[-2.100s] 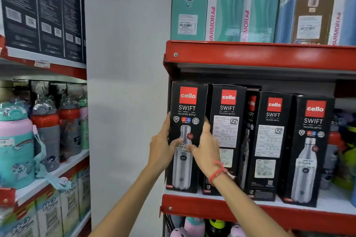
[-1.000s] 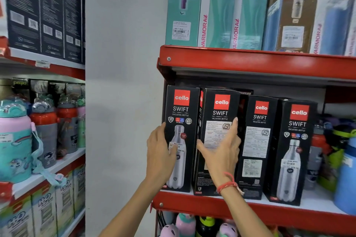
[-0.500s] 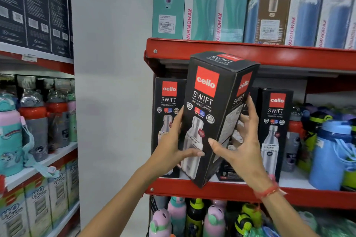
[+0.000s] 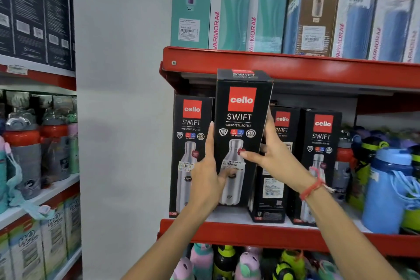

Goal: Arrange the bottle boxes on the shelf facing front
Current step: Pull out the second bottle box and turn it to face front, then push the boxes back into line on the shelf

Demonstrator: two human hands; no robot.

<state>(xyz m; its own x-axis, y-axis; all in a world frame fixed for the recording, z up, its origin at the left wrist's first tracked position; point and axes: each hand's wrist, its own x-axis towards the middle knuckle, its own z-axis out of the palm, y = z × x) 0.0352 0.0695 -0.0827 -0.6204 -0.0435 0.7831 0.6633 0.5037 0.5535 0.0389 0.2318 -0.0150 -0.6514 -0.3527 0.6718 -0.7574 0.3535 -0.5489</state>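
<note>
Both hands, left hand [image 4: 208, 179] and right hand [image 4: 276, 159], clamped around black bottle box [image 4: 242, 125], front outward, above red shelf [image 4: 250, 232].

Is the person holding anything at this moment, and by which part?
Yes: one black Cello Swift box, front face outward. The left hand grips its left edge, the right hand its right side, both around mid-height.

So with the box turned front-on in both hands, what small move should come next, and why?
Probably lower the held box straight back into the gap beside the leftmost box. Left hand and right hand grip its sides, its bottle picture already faces out.
</note>
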